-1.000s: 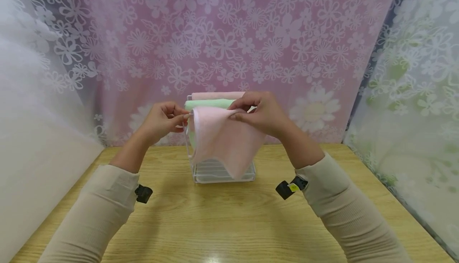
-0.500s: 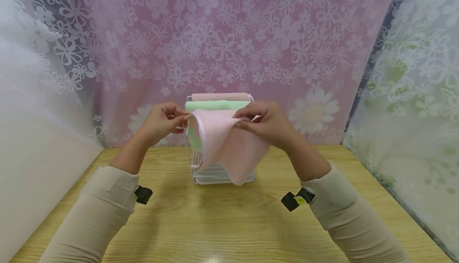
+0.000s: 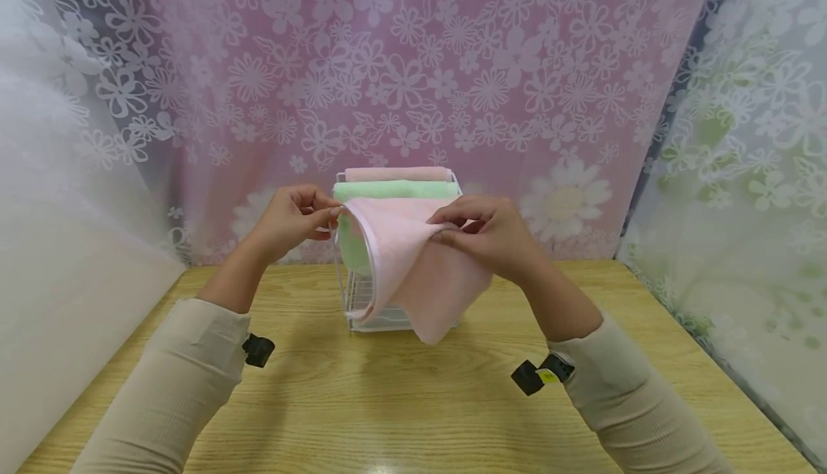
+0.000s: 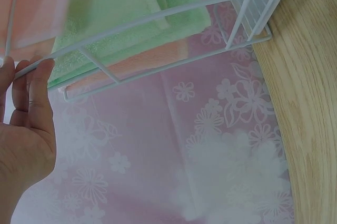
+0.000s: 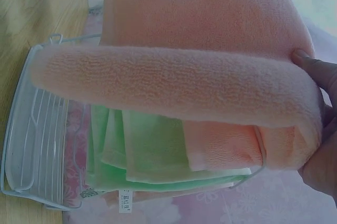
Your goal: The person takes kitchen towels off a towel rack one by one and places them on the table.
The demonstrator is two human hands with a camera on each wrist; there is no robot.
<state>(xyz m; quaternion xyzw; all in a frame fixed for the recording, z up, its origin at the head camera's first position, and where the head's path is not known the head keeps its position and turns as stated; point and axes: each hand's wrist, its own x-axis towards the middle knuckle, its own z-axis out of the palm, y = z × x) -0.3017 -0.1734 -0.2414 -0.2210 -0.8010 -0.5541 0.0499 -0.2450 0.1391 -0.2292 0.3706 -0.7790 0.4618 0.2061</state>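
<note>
A white wire rack (image 4: 158, 16) stands on the table with towels draped over its bars. My left hand (image 3: 288, 222) pinches the rack's side wire near its front top corner; the left wrist view shows thumb and fingertips on it. With thumb and fingers, my right hand (image 3: 494, 235) pinches the front pink towel (image 3: 403, 244), lifting its front flap toward me and to the right. The flap hangs in a fold in the right wrist view, its back part over the front bar. Behind it hangs a green towel (image 3: 394, 189), then another pink towel (image 3: 397, 173) at the back.
The rack's base has a wire shelf with a pale tray (image 5: 26, 145). A white label (image 5: 125, 201) hangs below the towels. The wooden table (image 3: 388, 402) meets a pink flowered curtain (image 3: 400, 64) behind and pale sheets at both sides.
My right hand has moved right and toward me, pulling the front pink towel's flap along and exposing more of the green towel. The left hand has stayed at the rack's wire.
</note>
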